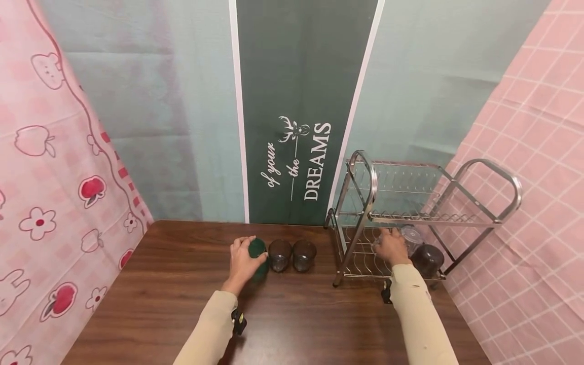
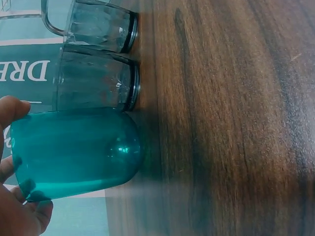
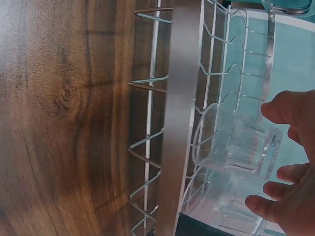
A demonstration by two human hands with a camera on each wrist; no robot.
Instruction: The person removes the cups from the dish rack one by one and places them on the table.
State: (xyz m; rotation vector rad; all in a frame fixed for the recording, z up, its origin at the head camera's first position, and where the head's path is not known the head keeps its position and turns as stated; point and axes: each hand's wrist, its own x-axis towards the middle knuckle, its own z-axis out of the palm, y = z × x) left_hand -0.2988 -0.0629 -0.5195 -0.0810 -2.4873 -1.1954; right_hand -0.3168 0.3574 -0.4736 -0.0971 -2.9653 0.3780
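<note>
My left hand [image 1: 244,261] holds a translucent green cup [image 2: 78,155] by its upper end, thumb and fingers on opposite sides. The cup's rounded end points down at the tabletop. Right beside it stand two smoky dark glasses [image 1: 280,256], side by side. My right hand [image 1: 391,246] reaches into the lower tier of a metal dish rack [image 1: 365,213]. There its thumb and fingers are spread around the upper end of a clear glass [image 3: 246,145]. Another clear glass [image 1: 412,237] and a dark glass [image 1: 427,261] sit in the same tier.
The rack stands at the right of the brown wooden table [image 1: 292,314], its upper tier of wire slots above my right hand. A green and pale blue cloth [image 1: 301,76] hangs behind. Pink patterned cloths flank the table left and right.
</note>
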